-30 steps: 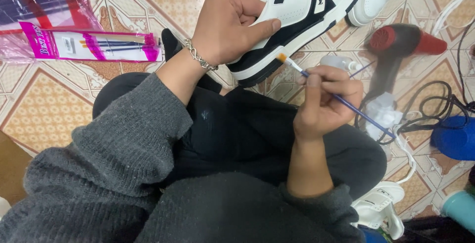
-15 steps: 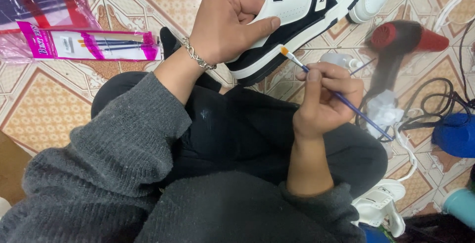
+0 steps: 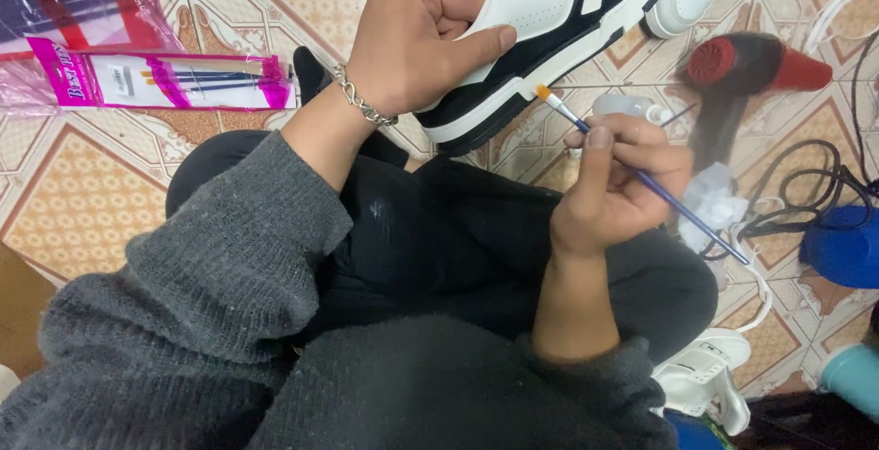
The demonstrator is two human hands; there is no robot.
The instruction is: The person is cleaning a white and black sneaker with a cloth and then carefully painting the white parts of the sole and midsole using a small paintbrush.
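Patterned floor tiles (image 3: 82, 184) form the background. A brush (image 3: 641, 175) is pinched in the right hand (image 3: 613, 184), its orange tip just beside the sole of the sneaker (image 3: 540, 38), up and to the left. The sneaker is gripped by the left hand (image 3: 412, 38), long axis slanting up-right.

Bare tiled floor (image 3: 82, 184) lies open beside the left knee. A hair dryer (image 3: 751, 70), black cords (image 3: 806, 203) and blue tub (image 3: 847, 244) crowd the right side.
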